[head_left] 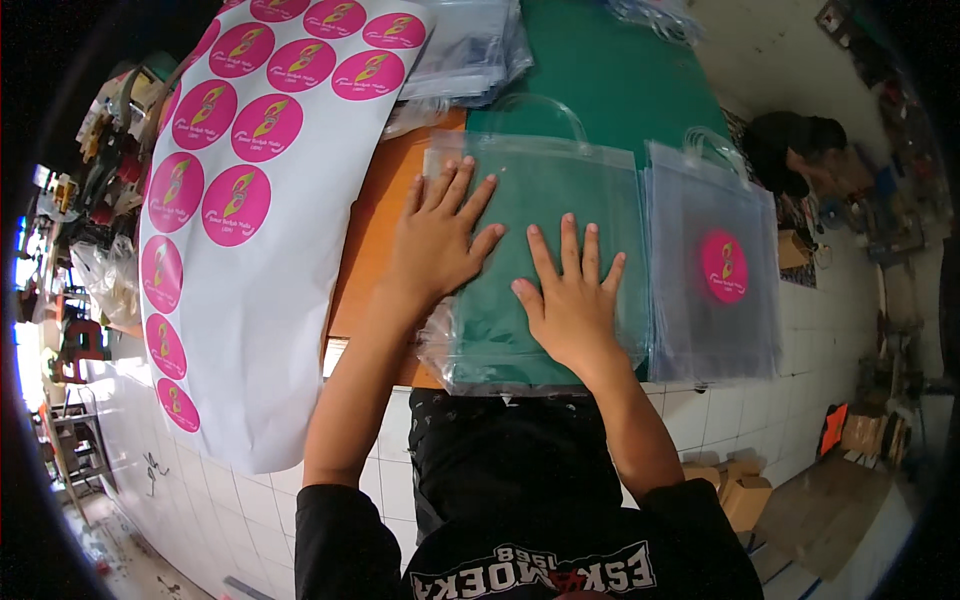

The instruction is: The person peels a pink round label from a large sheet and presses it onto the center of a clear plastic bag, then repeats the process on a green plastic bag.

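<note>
A clear plastic bag (500,340) with a looped handle lies flat in front of me, its handle at the far edge. My left hand (440,230) rests on its upper left part, fingers spread. My right hand (572,290) presses flat near its middle, fingers apart. Neither hand holds anything. Just right of this bag lies a stack of clear bags (680,330); the top one bears a round pink sticker (723,266). On the left, a large white sticker sheet (265,340) carries several round pink stickers (237,205).
The table has a green top (620,70) and an orange-brown section (385,200). More clear bags (465,50) are piled at the far side. Beyond the table on the right, another person (800,145) bends low. Cardboard boxes (742,495) stand on the tiled floor at lower right.
</note>
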{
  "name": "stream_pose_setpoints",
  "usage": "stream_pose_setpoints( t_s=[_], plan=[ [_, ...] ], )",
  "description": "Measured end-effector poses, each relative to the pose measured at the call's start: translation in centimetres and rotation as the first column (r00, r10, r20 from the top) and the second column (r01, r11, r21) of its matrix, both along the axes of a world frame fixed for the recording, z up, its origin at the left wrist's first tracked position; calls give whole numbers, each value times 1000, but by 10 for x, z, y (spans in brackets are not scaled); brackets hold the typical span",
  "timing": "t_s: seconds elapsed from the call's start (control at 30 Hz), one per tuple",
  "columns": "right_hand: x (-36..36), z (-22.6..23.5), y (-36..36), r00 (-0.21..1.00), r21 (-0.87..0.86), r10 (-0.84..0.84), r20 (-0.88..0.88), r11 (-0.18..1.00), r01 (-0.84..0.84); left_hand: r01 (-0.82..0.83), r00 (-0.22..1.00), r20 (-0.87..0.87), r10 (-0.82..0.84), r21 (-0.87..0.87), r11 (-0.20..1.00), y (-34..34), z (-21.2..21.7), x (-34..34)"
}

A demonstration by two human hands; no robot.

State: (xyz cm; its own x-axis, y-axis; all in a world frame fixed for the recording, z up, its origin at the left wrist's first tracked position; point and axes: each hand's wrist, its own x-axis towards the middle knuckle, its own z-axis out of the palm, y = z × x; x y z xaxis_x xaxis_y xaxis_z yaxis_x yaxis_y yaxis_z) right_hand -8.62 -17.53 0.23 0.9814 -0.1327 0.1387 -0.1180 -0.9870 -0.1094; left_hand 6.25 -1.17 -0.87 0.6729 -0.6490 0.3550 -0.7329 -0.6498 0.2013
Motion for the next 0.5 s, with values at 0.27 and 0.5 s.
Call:
stream_pose_setpoints(
  t_s=[0.27,0.5],
  plan=[
    [0,-1,-3,1000,5,4,13,1000,-4,-5,1000,28,5,-17,1000,-1,-2,0],
    [6,11,-4,996,82,56,63,995,-61,-13,1000,12,14,-61,998,-2,-3,-1]
  ],
)
